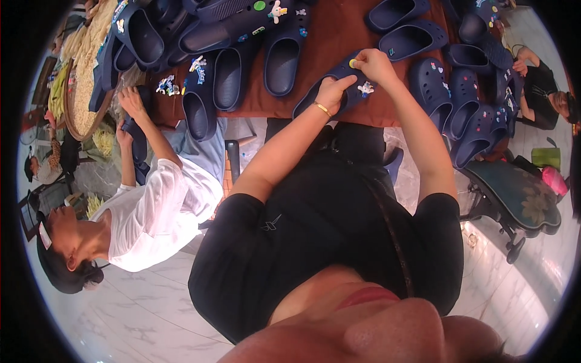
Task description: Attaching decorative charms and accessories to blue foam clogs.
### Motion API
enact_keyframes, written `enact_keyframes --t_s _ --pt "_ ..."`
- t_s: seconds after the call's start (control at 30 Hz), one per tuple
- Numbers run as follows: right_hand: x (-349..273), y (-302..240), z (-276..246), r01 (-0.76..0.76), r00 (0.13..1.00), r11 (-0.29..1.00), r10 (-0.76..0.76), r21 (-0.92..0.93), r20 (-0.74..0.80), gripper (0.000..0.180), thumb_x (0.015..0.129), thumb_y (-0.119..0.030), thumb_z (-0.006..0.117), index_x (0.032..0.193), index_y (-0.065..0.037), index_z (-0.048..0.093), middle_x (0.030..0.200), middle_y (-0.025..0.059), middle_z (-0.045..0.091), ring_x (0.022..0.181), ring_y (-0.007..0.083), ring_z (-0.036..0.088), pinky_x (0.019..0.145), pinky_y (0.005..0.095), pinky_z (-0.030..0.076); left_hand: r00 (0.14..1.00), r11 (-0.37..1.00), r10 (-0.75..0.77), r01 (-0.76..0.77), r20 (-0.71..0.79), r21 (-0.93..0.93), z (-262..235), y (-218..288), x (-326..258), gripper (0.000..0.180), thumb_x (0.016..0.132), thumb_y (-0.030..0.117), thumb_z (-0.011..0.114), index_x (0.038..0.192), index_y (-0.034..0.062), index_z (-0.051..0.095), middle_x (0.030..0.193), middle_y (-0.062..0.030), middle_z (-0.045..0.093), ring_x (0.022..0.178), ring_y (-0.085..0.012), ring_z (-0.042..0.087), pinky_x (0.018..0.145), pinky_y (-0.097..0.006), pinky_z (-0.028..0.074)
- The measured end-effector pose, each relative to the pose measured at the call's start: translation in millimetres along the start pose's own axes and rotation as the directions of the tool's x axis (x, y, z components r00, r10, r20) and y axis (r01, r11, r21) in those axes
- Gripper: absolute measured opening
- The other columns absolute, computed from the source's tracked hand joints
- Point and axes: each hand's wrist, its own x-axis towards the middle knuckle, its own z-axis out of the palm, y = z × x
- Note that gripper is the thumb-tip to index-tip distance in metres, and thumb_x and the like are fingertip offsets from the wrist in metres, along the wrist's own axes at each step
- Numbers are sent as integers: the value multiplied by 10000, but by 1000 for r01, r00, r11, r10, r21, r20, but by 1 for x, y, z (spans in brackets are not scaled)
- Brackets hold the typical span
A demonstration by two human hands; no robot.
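My left hand (334, 95) grips a navy clog (310, 98) near the table's front edge, its thumb lying across the shoe. On the clog's far end, my right hand (372, 65) pinches a small round yellow charm (353, 63) against the upper. Whether that charm is seated in a hole cannot be made out. A white cartoon charm (365, 89) sits on the same clog, close to my left thumb. Just beyond my right hand lies another navy clog (413, 41) with a small charm in it.
Navy clogs crowd the brown-covered table (254, 103) at left and right, with loose charms (167, 86) on the left. A person in white (163, 206) beside me handles a clog; another person in black (538, 91) sits far right. A flowered chair (517, 196) stands right.
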Motion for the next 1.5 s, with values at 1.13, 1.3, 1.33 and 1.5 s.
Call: enact_keyframes --t_s 1.13,1.3,1.33,1.5 --pt "58 -28 -15 -21 875 969 136 -246 464 175 646 -117 689 740 -6 592 635 124 619 574 228 623 508 342 487 996 987 -85 83 6 140 -5 10 9 343 777 19 594 1101 -36 497 1011 -131 594 881 -211 614 778 -330 515" --pt "46 -31 -18 141 942 878 23 -456 335 317 616 -273 740 795 -59 591 861 113 622 874 285 588 710 392 466 983 963 -174 158 -60 -220 6 18 7 260 793 106 620 1021 -8 567 982 -97 605 839 -188 611 725 -306 504" --pt "42 -34 -23 105 956 860 50 -499 288 362 606 -319 748 819 -74 587 923 108 608 961 297 555 777 407 444 985 946 -163 142 -48 -293 12 18 10 260 803 151 628 1003 -8 582 966 -101 610 831 -194 614 730 -311 503" --pt "35 -7 -21 82 968 929 12 -361 252 407 583 -362 750 849 -121 558 915 90 569 940 290 521 761 422 407 968 997 -30 12 -251 -71 8 0 40 248 812 161 603 999 -2 598 959 -114 623 813 -238 629 744 -365 516"
